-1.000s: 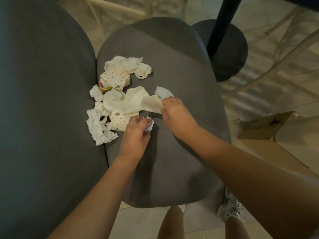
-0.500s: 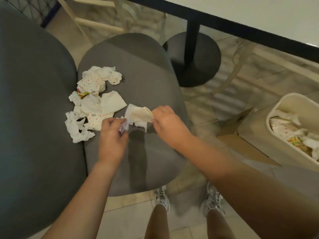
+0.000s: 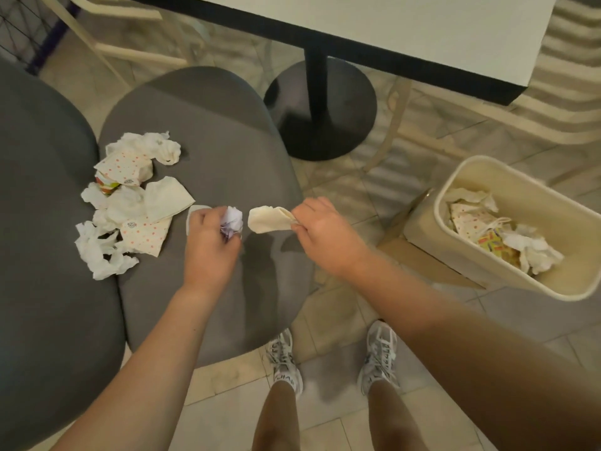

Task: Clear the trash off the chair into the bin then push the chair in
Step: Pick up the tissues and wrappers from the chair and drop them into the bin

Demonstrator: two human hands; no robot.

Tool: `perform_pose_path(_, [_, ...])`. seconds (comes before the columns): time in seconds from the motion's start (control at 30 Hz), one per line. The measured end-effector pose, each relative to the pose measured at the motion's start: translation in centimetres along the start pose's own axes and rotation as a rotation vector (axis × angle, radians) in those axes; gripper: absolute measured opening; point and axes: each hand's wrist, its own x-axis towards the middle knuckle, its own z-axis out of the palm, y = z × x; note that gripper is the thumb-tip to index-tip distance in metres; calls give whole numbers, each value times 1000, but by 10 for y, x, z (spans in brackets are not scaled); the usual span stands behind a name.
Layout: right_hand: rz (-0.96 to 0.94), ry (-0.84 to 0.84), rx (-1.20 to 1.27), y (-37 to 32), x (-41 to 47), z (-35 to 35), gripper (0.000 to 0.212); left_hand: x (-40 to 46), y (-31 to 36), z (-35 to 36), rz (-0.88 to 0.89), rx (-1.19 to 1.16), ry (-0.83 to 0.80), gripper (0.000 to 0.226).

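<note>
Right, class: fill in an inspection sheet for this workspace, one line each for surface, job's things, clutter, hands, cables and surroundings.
Surface: grey chair seat, its right half bare.
Job's things: pile of crumpled tissues and dotted wrappers on the seat's left; cream bin on the floor to the right, already holding trash.
Clutter: flat cardboard under the bin.
Hands: left hand grips a crumpled white wad; right hand pinches a folded cream napkin.
Cables: nothing seen.
Surroundings: white table on a black pedestal base, tiled floor.
</note>
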Motion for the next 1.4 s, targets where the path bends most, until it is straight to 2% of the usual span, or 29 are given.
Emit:
perform_pose_path(0.3, [108,167,-31,60,-50,-81,19,-1,108,43,248,10,-52,38])
perform_pose_path(0.5, [197,443,-116,120,-118,-132,4,-34,186,83,607,-87,-42,33])
perform_pose_path(0.6, [268,552,-146,154,-160,-148,6,-44,213,111,618,-173,-107,34])
perform_pose_path(0.7, [368,566,-172,184,-201,-154,13,-54,241,142,658,-212,-198,35])
perform_pose_path(0.83, [509,449,-228,209,-226,-149,12,-65,271,171,729,-242,-299,34])
perform_pose_path(0.97, [620,192,-276,225,-222,-136,8,-57,284,203,839,-84,-494,32])
perform_pose_path(1.1, [700,56,-258,231,-207,-129,17,-30,290,231,835,220,-661,22])
perform_pose_path(1.17, [761,-27,-216,234,-201,-126,22,-20,290,241,841,467,-736,22])
perform_pose_path(1.23, [841,-209,-162,236,-194,-123,28,-15,290,243,824,731,-824,25])
perform_pose_path(1.3, [921,-394,-112,237,-190,-122,34,-14,294,238,808,879,-883,26])
perform_pose_path(1.37, [986,-396,-74,233,-188,-126,39,-16,300,231,770,852,-876,27])
perform_pose_path(1.4, [987,-326,-83,229,-186,-128,37,-16,301,226,752,796,-836,29])
